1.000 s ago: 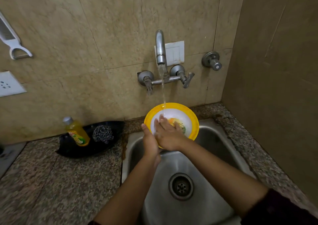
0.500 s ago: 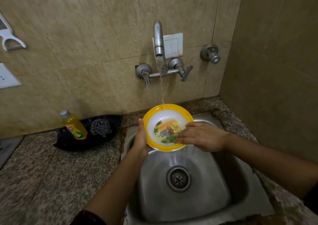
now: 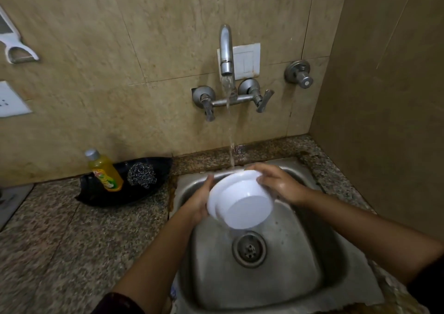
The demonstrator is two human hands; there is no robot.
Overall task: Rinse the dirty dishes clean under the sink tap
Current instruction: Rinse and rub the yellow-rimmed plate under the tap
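Here, a speckled granite counter [image 3: 60, 229] and beige wall tiles [image 3: 144, 37] frame a dull steel sink [image 3: 300, 277] — above it, left hand [image 3: 197, 203] and right hand [image 3: 278, 184] grip a round white bowl [image 3: 245, 208], tilted underside-up, under the running tap [image 3: 225, 49].

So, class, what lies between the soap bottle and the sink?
In the head view, a steel scrubber lies between the bottle and the sink, resting on a black tray.
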